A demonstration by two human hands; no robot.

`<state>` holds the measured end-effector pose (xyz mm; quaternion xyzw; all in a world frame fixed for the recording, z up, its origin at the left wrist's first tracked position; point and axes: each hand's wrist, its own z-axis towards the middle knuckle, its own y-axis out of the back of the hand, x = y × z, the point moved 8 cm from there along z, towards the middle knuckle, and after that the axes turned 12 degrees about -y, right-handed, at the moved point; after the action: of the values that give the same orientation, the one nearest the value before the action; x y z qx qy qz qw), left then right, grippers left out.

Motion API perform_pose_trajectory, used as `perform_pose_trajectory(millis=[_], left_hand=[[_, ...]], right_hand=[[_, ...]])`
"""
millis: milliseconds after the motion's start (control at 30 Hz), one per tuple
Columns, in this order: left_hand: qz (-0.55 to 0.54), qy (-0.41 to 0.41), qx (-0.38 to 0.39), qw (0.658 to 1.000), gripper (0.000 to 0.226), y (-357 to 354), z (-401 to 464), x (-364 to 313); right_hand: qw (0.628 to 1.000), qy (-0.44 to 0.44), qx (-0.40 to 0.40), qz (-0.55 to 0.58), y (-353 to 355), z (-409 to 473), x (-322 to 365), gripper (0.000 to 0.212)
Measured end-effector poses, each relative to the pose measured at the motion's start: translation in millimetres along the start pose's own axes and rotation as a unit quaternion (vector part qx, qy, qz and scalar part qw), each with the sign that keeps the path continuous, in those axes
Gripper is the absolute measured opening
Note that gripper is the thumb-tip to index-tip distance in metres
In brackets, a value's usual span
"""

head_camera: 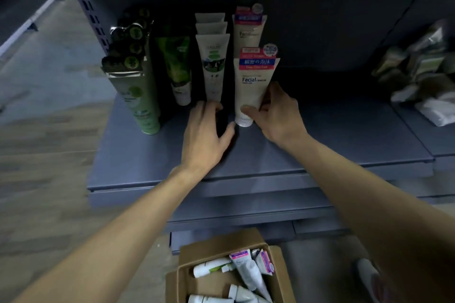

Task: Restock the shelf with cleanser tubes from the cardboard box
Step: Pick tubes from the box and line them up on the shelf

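Note:
A cream "Facial" cleanser tube stands cap-down on the grey shelf, and my right hand grips its lower part between thumb and fingers. A second tube of the same kind stands behind it. My left hand reaches in with relaxed fingers; its fingertips are at the base of a white tube with a cow print, which heads a short row. On the floor below sits the cardboard box with several loose tubes inside.
Green tubes and boxed green products stand at the shelf's left end beside a slotted upright. Pale packets are piled at the right. More grey shelf edges jut out below. A shoe shows near the box.

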<state>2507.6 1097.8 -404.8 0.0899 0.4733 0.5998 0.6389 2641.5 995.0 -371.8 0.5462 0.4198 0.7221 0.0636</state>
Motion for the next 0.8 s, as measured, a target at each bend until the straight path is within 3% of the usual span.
perform_pose_trajectory(millis=[467,800], left_hand=[[0.075,0.010,0.008,0.997,0.045,-15.6,27.2,12.7],[0.103,0.014,0.033,0.994,0.048,-21.6,28.5,11.5]], right_hand=[[1.000,0.002,0.014,0.003,-1.1,87.2,-7.7,0.055],[1.000,0.021,0.008,0.009,-5.2,100.7,-7.1,0.051]])
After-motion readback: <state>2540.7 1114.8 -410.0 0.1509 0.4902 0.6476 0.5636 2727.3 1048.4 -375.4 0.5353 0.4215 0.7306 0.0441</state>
